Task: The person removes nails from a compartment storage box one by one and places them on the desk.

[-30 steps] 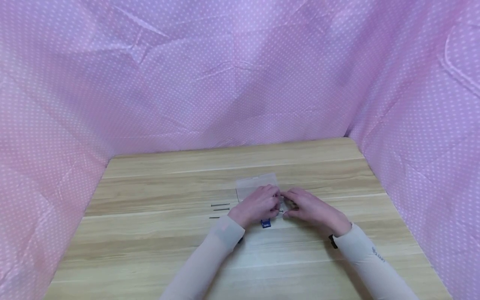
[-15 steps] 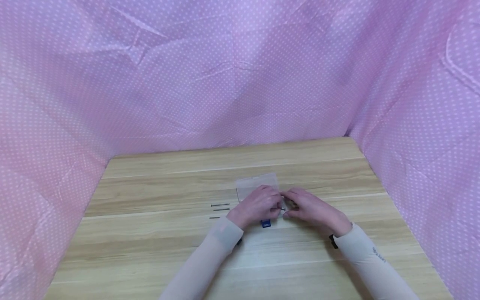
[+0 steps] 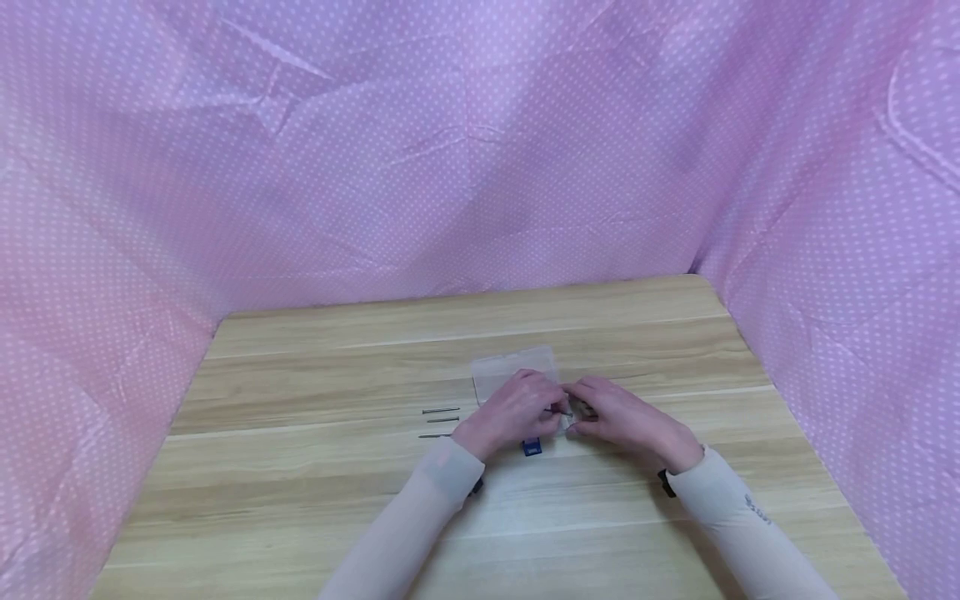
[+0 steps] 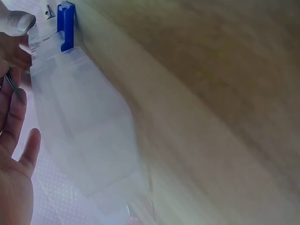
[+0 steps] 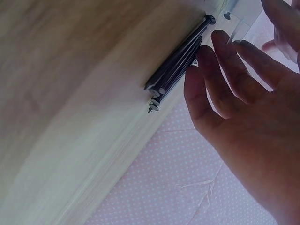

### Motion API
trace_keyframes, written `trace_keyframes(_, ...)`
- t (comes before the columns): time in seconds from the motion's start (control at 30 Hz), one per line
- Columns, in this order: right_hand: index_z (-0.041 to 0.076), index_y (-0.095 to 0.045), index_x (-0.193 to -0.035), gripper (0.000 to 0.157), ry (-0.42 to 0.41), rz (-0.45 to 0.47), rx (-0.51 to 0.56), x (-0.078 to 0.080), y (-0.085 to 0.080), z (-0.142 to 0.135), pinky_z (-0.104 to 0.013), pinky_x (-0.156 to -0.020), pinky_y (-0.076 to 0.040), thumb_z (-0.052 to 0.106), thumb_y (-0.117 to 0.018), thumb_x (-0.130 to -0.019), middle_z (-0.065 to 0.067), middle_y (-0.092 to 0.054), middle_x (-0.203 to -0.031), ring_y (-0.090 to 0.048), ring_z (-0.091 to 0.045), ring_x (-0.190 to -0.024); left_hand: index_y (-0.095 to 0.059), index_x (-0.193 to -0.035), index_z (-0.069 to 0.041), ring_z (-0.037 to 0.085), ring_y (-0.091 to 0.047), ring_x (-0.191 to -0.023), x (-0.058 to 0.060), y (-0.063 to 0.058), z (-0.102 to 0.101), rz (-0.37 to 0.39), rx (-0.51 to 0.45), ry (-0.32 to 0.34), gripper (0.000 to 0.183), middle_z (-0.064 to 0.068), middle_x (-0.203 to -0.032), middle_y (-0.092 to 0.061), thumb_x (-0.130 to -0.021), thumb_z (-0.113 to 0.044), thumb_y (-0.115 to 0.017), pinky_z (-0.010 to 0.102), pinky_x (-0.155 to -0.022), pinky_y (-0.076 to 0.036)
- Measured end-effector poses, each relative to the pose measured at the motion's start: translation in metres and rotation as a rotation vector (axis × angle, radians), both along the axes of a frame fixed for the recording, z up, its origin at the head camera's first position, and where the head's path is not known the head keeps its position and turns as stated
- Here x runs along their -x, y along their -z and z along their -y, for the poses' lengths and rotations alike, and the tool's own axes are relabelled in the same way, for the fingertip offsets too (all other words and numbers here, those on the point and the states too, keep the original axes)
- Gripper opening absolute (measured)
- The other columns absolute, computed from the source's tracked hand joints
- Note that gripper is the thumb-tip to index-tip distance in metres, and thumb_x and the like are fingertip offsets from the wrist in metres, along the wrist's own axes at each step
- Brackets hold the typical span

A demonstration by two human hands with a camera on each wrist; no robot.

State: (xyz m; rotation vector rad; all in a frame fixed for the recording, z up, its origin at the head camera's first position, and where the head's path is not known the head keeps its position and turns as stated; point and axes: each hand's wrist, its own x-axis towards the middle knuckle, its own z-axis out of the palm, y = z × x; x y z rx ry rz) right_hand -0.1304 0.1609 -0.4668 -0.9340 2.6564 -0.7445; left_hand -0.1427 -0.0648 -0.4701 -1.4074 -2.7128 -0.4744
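In the head view my left hand (image 3: 521, 408) is over a clear plastic box (image 4: 89, 126) with a blue clasp (image 4: 66, 28). Its fingertips pinch a thin dark nail (image 4: 15, 88) that points toward the box's right end. My right hand (image 3: 626, 417) is at that end, with thumb and index finger at opposite edges, holding the box. The right wrist view shows its other fingers loosely bent beside a small pile of nails (image 5: 180, 58). A small nail head (image 5: 227, 15) shows by the clear wall. The left hand hides much of the box's middle.
Three nails (image 3: 442, 419) lie roughly parallel on the wooden table (image 3: 300, 500), left of the left wrist. The box's clear lid (image 3: 495, 371) lies folded back behind the left hand. Pink dotted cloth (image 3: 465, 167) hangs around the table's back and sides.
The left fingers have shifted slightly, and the nail's visible end has moved a little right and away from me. The right hand and the box have stayed in place.
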Motion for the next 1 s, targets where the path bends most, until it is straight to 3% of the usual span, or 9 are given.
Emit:
trace_keyframes(0.23,0.002,-0.060,-0.141,0.058,0.002,0.002,-0.013,-0.001,-0.002,0.001,-0.048,-0.099,-0.053,0.025,-0.081,-0.091,-0.006,-0.066,-0.124,-0.062,-0.024,-0.115,-0.077,-0.112,-0.021,0.013,-0.064,-0.115,-0.004,-0.008,0.009,-0.023,-0.040,-0.020,0.015,-0.007,-0.115,-0.075,-0.100,-0.024,-0.069,0.034,-0.117,-0.038)
trace_keyframes(0.4,0.002,-0.059,-0.141,0.059,0.006,0.013,-0.020,-0.002,-0.003,0.000,-0.046,-0.096,-0.054,0.025,-0.081,-0.091,-0.006,-0.066,-0.122,-0.062,-0.023,-0.111,-0.078,-0.111,-0.019,0.014,-0.065,-0.114,-0.006,-0.015,0.016,-0.005,-0.099,-0.023,0.014,-0.006,-0.114,-0.076,-0.099,-0.020,-0.070,0.035,-0.116,-0.040)
trace_keyframes(0.67,0.003,-0.059,-0.142,0.061,0.015,0.025,-0.030,-0.002,-0.003,0.000,-0.045,-0.094,-0.054,0.027,-0.082,-0.091,-0.006,-0.066,-0.121,-0.061,-0.021,-0.109,-0.078,-0.108,-0.021,0.014,-0.065,-0.111,-0.010,-0.023,0.026,-0.058,-0.073,-0.045,0.012,-0.008,-0.110,-0.076,-0.100,-0.024,-0.070,0.033,-0.113,-0.042)
trace_keyframes(1.0,0.003,-0.058,-0.143,0.062,0.029,0.034,-0.033,-0.003,-0.003,0.000,-0.046,-0.096,-0.054,0.028,-0.082,-0.091,-0.005,-0.065,-0.121,-0.061,-0.022,-0.111,-0.078,-0.107,-0.021,0.015,-0.064,-0.111,-0.017,-0.030,0.038,-0.055,-0.092,-0.081,0.011,-0.008,-0.109,-0.076,-0.100,-0.024,-0.070,0.036,-0.110,-0.045)
